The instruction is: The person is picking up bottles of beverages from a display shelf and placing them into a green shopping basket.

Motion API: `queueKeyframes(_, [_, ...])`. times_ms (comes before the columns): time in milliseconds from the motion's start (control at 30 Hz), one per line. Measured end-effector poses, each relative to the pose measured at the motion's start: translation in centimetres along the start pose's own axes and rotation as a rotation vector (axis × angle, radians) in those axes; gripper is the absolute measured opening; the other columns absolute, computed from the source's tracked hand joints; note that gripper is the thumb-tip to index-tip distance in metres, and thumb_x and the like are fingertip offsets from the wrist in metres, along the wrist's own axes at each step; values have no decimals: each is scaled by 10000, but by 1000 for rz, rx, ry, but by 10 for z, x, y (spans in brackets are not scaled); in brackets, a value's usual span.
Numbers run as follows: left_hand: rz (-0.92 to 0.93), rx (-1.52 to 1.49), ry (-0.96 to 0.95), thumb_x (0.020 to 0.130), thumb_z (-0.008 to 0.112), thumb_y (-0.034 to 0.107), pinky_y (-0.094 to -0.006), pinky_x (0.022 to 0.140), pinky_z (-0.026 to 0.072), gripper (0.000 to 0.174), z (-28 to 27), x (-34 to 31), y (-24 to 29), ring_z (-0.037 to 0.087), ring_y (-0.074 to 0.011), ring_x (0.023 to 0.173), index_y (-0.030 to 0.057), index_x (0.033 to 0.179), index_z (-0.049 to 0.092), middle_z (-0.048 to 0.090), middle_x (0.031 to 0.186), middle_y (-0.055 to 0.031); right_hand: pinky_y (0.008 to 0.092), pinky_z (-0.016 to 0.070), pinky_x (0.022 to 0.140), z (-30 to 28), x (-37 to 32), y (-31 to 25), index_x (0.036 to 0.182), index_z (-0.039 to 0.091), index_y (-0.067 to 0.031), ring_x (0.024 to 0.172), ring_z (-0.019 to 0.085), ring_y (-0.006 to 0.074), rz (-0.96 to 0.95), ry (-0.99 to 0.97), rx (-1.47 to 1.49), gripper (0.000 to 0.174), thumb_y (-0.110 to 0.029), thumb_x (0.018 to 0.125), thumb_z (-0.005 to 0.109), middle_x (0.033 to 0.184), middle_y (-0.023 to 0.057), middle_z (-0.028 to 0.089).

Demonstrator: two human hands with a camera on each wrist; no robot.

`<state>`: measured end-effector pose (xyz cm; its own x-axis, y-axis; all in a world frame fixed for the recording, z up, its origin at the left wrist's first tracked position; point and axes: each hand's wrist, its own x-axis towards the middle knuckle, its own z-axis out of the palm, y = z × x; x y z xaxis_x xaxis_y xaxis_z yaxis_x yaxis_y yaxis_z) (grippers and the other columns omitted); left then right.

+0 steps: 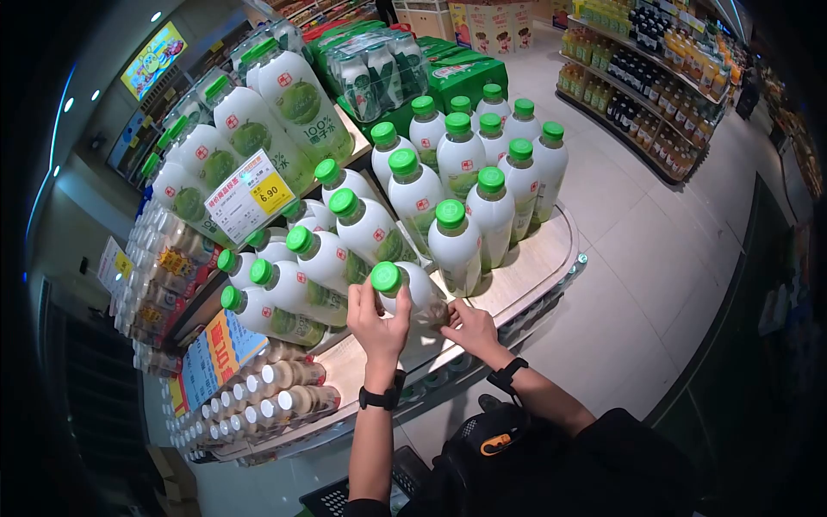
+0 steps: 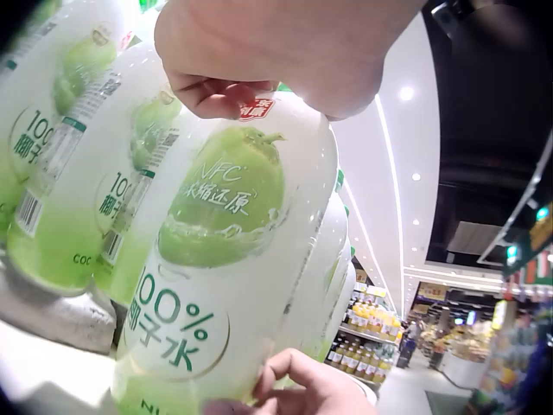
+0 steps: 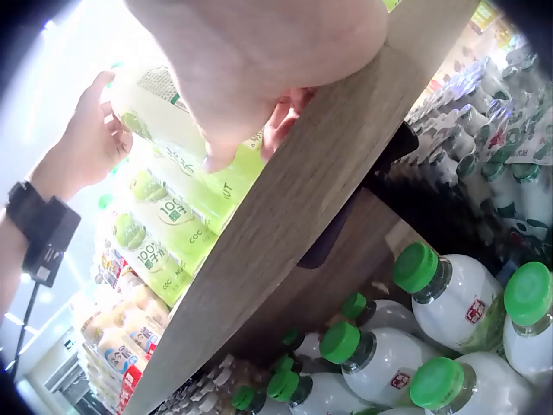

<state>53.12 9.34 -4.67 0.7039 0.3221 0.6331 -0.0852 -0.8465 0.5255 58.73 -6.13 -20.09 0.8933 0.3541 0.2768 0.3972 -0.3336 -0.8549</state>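
A white coconut water bottle point(image 1: 419, 289) with a green cap leans on the front of a wooden display shelf point(image 1: 517, 280). High on this bottle, just below the cap, my left hand point(image 1: 379, 330) grips it with thumb and fingers. My right hand point(image 1: 474, 332) holds its lower end, thumb and fingers curled at the base. The left wrist view shows its label, with a green coconut point(image 2: 225, 203), facing the camera. From below, in the right wrist view, the right hand point(image 3: 268, 60) overlaps the bottle's lower part.
Several matching bottles point(image 1: 495, 215) stand close behind and to the right, and others point(image 1: 319, 258) lean on the left. A price card point(image 1: 250, 196) hangs at the upper left. Small white-capped bottles point(image 1: 293, 401) sit low at the left. More green-capped bottles point(image 3: 380, 363) fill the shelf below.
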Motion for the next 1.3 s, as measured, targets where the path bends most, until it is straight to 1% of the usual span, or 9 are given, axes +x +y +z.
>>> queueKeyframes(100, [-94, -167, 40, 768, 831, 208, -314, 674, 511, 844, 15, -36, -13, 558, -218, 850, 1, 1473, 416, 493, 1024, -115, 376, 544, 587, -1, -1, -6, 970, 619, -119, 683, 713, 238, -21, 22, -57, 278, -292, 823, 780, 760, 29, 722])
queueKeyframes(267, [-254, -226, -59, 838, 789, 148, -326, 742, 564, 700, 48, -81, -49, 657, -241, 1010, -3, 1434, 455, 612, 1174, -163, 389, 543, 582, -2, 0, -11, 1002, 640, -134, 688, 710, 248, -45, -18, -187, 239, -288, 857, 750, 842, 24, 740])
queueKeyframes(367, [-437, -288, -336, 862, 760, 128, -331, 792, 574, 591, 50, -81, -64, 714, -253, 1009, -13, 1379, 510, 702, 1133, -189, 381, 542, 578, 4, -1, -11, 994, 642, -144, 678, 704, 248, -41, 11, -185, 219, -278, 858, 749, 865, 12, 736])
queueKeyframes(400, [-418, -307, -252, 866, 753, 134, -327, 795, 571, 488, 55, -84, -70, 747, -240, 913, -11, 1299, 582, 751, 979, -181, 365, 536, 567, 6, -3, -12, 970, 631, -124, 651, 694, 239, -78, 71, -140, 200, -227, 850, 754, 826, 25, 713])
queueKeyframes(633, [-411, -170, -189, 835, 768, 169, -343, 689, 560, 563, 76, -92, -69, 738, -232, 748, 45, 1352, 582, 746, 847, -148, 264, 490, 532, 13, -1, 11, 968, 536, -18, 585, 579, 132, -97, 658, 145, 266, 12, 790, 731, 835, 72, 543])
queueKeyframes(700, [-404, -185, -151, 840, 757, 160, -354, 675, 561, 593, 78, -91, -62, 731, -236, 712, 43, 1385, 556, 739, 834, -160, 252, 483, 543, 11, 4, 7, 1030, 511, -16, 610, 561, 124, -51, 640, 179, 332, 2, 794, 744, 894, 71, 534])
queueKeyframes(767, [-434, -162, -171, 845, 748, 151, -353, 668, 561, 604, 77, -92, -55, 727, -239, 695, 41, 1402, 540, 736, 823, -159, 256, 487, 558, 5, 7, 0, 1022, 509, -18, 627, 571, 124, 188, 374, 292, 339, -24, 797, 763, 881, 68, 539])
queueKeyframes(1100, [-460, -305, -107, 867, 729, 93, -317, 672, 579, 627, 85, -97, -51, 735, -204, 724, -15, 1435, 488, 738, 881, -178, 269, 572, 636, -3, 8, 1, 973, 578, -43, 774, 681, 144, 106, 212, 201, 250, -112, 825, 767, 946, 66, 550])
queueKeyframes(1300, [-583, -378, -143, 852, 749, 70, -292, 701, 584, 641, 84, -100, -53, 736, -191, 812, -77, 1411, 472, 707, 1097, -223, 244, 530, 593, -5, 7, 0, 964, 576, -16, 736, 641, 130, 68, 223, 215, 183, -59, 849, 713, 932, 77, 544])
